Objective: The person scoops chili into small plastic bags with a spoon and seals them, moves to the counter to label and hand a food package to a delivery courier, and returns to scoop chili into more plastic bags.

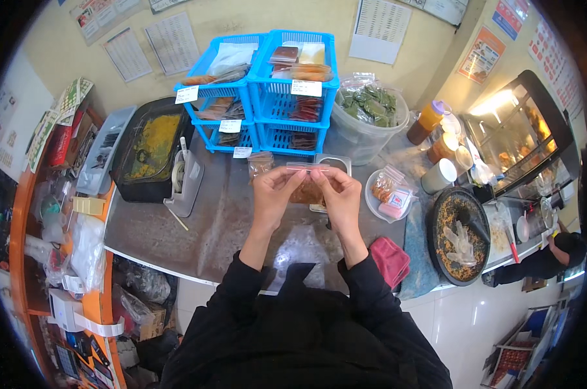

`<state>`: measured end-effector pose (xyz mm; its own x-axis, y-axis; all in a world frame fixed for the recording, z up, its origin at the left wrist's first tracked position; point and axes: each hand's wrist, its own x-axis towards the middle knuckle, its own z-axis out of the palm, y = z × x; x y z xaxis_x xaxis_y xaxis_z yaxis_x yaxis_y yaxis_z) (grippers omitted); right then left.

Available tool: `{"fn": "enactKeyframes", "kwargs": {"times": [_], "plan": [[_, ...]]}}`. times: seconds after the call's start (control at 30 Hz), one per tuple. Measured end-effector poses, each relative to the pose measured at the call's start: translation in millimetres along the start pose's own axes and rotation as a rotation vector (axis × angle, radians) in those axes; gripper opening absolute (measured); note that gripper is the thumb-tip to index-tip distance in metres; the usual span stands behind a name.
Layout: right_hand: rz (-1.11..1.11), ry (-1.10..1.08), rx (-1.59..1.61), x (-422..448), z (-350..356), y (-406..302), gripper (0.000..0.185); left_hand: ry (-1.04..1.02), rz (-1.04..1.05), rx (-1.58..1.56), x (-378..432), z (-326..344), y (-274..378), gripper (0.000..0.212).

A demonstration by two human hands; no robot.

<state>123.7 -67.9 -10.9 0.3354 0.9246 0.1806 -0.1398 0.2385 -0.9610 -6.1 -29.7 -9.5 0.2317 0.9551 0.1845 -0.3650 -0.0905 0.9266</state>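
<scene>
Both my left hand [274,194] and my right hand [341,193] pinch the top of a small clear zip bag [302,194], thumbs side by side at its pinkish zip strip. Something brown and grainy fills the lower part of the bag. Partly hidden behind it and my right hand is a rectangular metal tray [339,161]. Another zip bag with brown contents [261,163] stands just beyond my left hand. To the right, a white bowl [371,206] holds small filled plastic bags.
Blue stacked baskets [293,90] with packets stand behind. Left are a tape dispenser [189,182] and a black pan [128,180]; right are a clear bucket [366,133] of green packets, a pink cloth [389,262] and a stone mortar [437,243]. Another person [541,262] is at far right.
</scene>
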Motion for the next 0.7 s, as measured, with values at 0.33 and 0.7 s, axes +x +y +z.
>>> {"fn": "enactKeyframes", "kwargs": {"times": [0.33,0.7], "plan": [[0.011,-0.074,-0.053,-32.5,46.0,55.5,0.011,0.196,0.019,0.103,-40.8,-58.2,-23.6,0.016],[0.140,-0.071,-0.188,-39.2,68.7,116.0,0.011,0.213,-0.095,0.215,-44.6,-120.0,-55.7,0.010]]}}
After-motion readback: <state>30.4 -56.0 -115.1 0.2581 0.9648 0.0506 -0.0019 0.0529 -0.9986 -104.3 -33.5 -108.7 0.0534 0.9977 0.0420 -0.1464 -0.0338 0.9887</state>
